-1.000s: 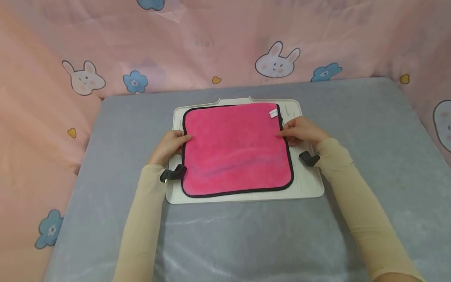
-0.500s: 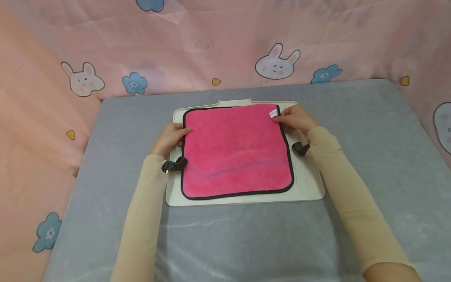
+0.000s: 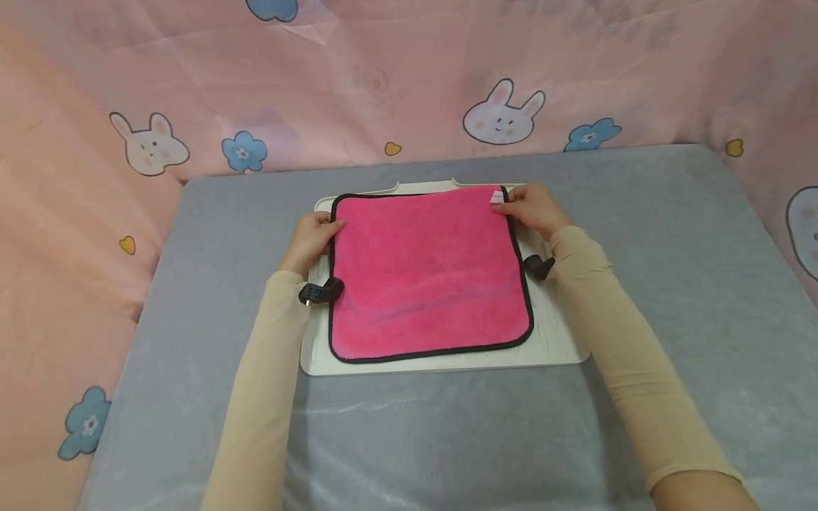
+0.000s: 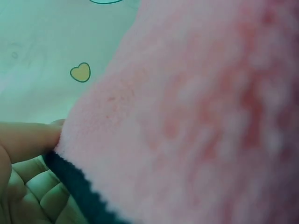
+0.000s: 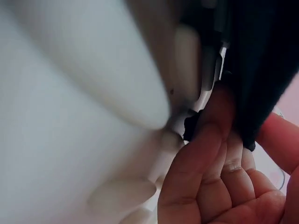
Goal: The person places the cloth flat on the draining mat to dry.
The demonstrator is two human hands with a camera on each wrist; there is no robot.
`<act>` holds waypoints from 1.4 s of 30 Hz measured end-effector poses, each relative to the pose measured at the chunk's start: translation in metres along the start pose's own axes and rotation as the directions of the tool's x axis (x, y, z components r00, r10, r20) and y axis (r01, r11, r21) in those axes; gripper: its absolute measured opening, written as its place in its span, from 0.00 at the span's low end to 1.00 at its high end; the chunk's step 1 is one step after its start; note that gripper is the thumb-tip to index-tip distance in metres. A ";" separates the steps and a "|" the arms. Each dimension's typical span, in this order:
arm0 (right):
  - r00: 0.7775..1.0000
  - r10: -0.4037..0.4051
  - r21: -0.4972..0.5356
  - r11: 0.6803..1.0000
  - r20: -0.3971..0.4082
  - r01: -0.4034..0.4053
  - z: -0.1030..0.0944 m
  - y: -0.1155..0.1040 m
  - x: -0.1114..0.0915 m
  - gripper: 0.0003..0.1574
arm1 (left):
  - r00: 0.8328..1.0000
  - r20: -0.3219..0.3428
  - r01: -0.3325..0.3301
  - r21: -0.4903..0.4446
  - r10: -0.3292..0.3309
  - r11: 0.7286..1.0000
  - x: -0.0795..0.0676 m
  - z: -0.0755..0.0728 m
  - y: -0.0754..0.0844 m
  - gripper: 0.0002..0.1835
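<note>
A pink plush towel [image 3: 424, 273] with black edging is spread over a white ridged tray [image 3: 559, 333] in the head view. My left hand [image 3: 309, 240] pinches the towel's left edge toward its far corner. In the left wrist view the thumb [image 4: 30, 140] presses on the plush top, with the fingers underneath. At the far right corner, beside a small white label [image 3: 497, 197], my right hand [image 3: 535, 209] pinches the other edge. The right wrist view has its curled fingers [image 5: 217, 182] behind the dark trim, above the tray's blurred ridges [image 5: 121, 193].
The tray lies on a table [image 3: 434, 433] under a grey cover. Behind and to the left hangs a pink curtain [image 3: 358, 85] with printed rabbits and flowers. Each wrist carries a black camera mount, such as the left mount [image 3: 322, 292].
Both hands have slid along the towel's sides toward its far corners, the right one farther. The towel's far right corner has risen slightly; its near edge stays in place.
</note>
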State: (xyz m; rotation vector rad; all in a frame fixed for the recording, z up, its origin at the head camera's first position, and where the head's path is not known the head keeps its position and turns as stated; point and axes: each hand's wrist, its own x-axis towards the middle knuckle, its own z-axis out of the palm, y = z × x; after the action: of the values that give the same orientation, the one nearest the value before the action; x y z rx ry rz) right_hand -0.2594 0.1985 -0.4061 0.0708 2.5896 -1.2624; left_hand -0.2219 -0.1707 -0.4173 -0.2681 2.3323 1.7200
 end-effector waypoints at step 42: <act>0.937 0.010 -0.099 0.995 0.350 0.026 -0.004 0.029 -0.098 0.21 | 0.976 0.199 0.044 0.223 -0.090 0.974 -0.116 -0.006 -0.038 0.12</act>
State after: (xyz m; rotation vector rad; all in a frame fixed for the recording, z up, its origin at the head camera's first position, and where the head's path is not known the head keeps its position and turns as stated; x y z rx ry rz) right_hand -0.1609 0.2263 -0.4015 -0.1701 2.3394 -1.0327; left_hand -0.1005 -0.1863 -0.4160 -0.1193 2.3021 1.3739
